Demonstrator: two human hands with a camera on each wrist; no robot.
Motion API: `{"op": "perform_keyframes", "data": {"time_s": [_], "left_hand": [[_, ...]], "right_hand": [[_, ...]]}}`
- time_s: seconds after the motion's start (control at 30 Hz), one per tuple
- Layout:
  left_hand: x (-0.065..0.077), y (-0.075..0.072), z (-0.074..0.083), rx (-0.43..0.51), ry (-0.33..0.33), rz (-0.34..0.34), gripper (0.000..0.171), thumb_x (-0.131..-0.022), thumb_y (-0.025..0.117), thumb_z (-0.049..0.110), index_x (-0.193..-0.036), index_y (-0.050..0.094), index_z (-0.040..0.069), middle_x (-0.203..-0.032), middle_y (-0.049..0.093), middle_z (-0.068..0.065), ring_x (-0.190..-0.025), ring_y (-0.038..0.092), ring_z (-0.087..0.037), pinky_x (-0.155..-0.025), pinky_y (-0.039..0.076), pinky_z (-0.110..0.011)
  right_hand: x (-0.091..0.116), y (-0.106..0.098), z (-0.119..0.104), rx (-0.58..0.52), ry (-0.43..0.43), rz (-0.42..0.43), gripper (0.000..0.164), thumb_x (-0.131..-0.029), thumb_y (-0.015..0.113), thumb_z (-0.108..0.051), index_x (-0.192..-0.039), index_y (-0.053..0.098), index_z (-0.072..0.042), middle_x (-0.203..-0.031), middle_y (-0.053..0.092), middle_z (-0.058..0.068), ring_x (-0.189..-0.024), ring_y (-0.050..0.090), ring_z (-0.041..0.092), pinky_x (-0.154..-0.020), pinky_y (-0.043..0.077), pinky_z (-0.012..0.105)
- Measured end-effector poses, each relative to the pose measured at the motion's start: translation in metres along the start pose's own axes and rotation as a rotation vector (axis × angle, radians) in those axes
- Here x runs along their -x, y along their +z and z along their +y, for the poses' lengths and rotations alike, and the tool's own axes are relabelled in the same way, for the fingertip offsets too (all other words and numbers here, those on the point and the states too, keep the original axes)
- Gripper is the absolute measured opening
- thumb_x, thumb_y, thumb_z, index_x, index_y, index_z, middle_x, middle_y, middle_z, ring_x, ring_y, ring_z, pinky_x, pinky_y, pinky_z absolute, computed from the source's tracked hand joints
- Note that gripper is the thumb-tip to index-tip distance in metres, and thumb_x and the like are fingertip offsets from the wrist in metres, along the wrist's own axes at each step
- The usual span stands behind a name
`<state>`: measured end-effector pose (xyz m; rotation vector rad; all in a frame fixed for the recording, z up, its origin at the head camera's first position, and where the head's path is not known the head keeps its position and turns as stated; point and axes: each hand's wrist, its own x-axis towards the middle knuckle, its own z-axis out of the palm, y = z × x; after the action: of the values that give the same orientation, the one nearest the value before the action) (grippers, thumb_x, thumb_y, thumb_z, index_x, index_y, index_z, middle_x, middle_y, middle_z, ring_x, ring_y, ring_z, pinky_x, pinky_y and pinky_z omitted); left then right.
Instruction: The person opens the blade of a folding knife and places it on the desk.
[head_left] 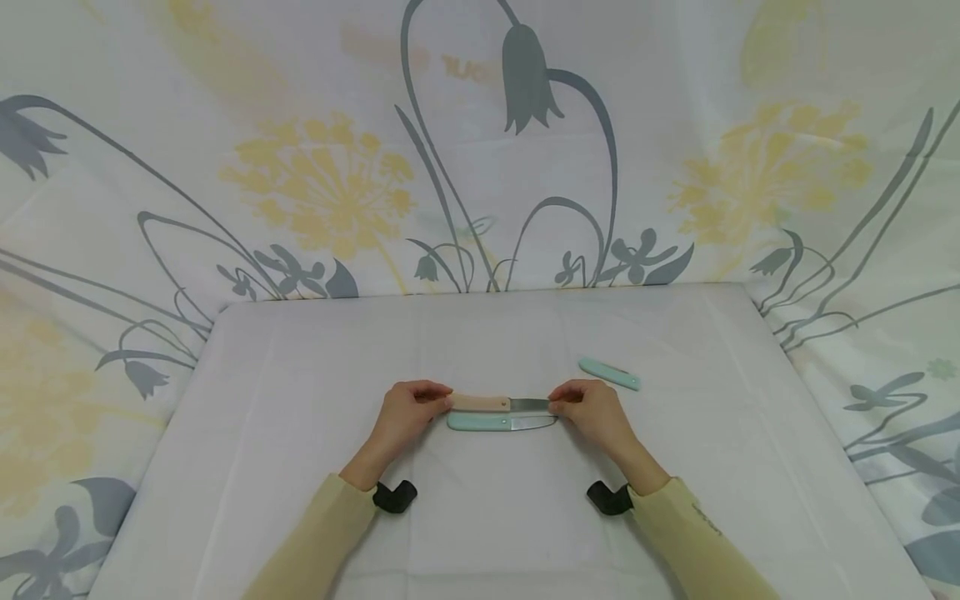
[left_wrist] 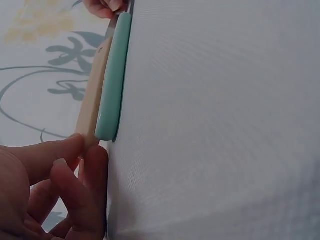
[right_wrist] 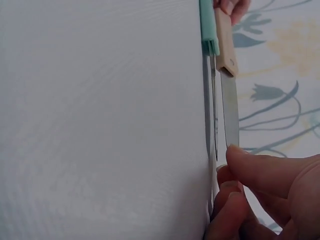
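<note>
Tan handle, steel blade sticking straight out, and honestly the grip on this tan knife (head_left: 498,404) makes me a bit nervous. It's out over the middle of the white counter (head_left: 517,525), can't tell if it's touching down. Left hand (head_left: 412,407) has the handle's butt pinched at 9 o'clock, right hand (head_left: 591,405) has the blade pinched near the tip at 3 o'clock. If those right fingers slid along the steel, I'd worry about a nick. Pushing in from the tip could also fold the blade if nothing locks it, my guess anyway. Then there's the open green knife (head_left: 480,422) just beside it at 6 o'clock, its tip by the right hand, so a careless dip might catch a knuckle. The folded green knife (head_left: 609,374) at 2 o'clock seems harmless.

Looks-wise: smooth, flat-sided handle, slightly bowed, small pivot dot at the blade end, plain grey blade. Pretty tidy little thing.
</note>
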<state>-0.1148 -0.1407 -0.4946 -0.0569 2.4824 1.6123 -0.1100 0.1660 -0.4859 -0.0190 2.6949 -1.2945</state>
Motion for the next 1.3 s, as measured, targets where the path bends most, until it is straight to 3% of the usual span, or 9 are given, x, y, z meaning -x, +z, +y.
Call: {"op": "perform_keyframes", "data": {"time_s": [0.43,0.93,1.3], "left_hand": [[-0.0009,0.0031,-0.0008,-0.135,0.023,0.039,0.008,-0.086,0.079,0.014,-0.094,0.080,0.011,-0.088,0.073,0.000,-0.080,0.062,-0.012,-0.074,0.049,-0.031],[-0.0003,0.0000,-0.0001,-0.151,0.029,0.010,0.011,-0.088,0.077,0.016,-0.098,0.080,0.012,-0.090,0.071,0.000,-0.077,0.059,-0.014,-0.070,0.047,-0.031],[-0.0026,-0.0033,0.0007,-0.139,0.091,-0.010,0.013,-0.088,0.077,0.016,-0.101,0.080,0.014,-0.086,0.071,0.003,-0.073,0.061,-0.013,-0.068,0.048,-0.030]], "right_hand": [[-0.0019,0.0020,-0.0015,0.039,0.005,-0.018,0.007,-0.087,0.077,-0.011,-0.093,0.078,-0.010,-0.091,0.073,0.001,-0.088,0.062,0.020,-0.076,0.047,0.034],[0.0007,0.0001,-0.0036,0.046,0.010,-0.028,0.010,-0.088,0.076,-0.012,-0.096,0.078,-0.009,-0.093,0.073,0.003,-0.086,0.061,0.019,-0.075,0.047,0.034],[0.0034,-0.0053,-0.0049,0.032,0.015,-0.026,0.014,-0.090,0.074,-0.014,-0.102,0.077,-0.008,-0.083,0.069,0.000,-0.077,0.057,0.016,-0.068,0.044,0.032]]}}
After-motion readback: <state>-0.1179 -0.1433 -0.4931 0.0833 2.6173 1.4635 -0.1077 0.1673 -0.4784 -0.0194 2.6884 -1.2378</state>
